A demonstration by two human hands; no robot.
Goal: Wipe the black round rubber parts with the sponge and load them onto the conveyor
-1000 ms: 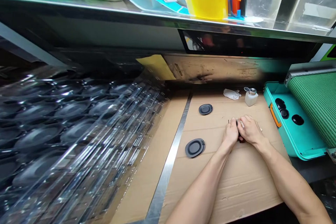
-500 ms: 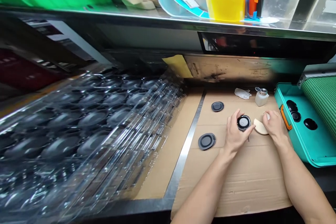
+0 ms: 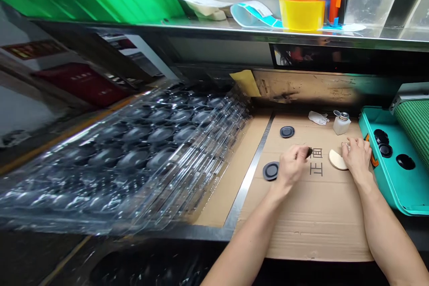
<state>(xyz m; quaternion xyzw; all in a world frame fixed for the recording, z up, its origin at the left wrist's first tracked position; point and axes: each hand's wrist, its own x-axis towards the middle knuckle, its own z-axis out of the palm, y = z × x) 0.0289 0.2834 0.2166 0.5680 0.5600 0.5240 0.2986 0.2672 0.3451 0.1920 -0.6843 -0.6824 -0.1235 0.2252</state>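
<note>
My left hand (image 3: pixel 291 165) is closed on a dark round part (image 3: pixel 309 152), tilted edge-on above the cardboard; motion blurs the hand. To its left lie two dark grey round covers, one close to my wrist (image 3: pixel 271 171) and one farther back (image 3: pixel 287 132). My right hand (image 3: pixel 358 157) rests on the cardboard, its fingers stretched out and lying low. Beside it is a cream-coloured round pad (image 3: pixel 336 160), partly hidden by the thumb side. Something small and whitish shows at the right fingertips, too covered to name.
Stacked clear plastic trays (image 3: pixel 134 156) of dark round parts fill the left. A teal bin (image 3: pixel 412 192) with several black parts stands right, by a green belt (image 3: pixel 415 125). A small bottle (image 3: pixel 341 124) and crumpled tissue (image 3: pixel 318 118) are behind. A metal shelf (image 3: pixel 234 31) crosses above.
My left hand has turned and moved slightly left with the dark part, uncovering printed characters on the cardboard. My right hand has flattened from a pinch. The view has swung left.
</note>
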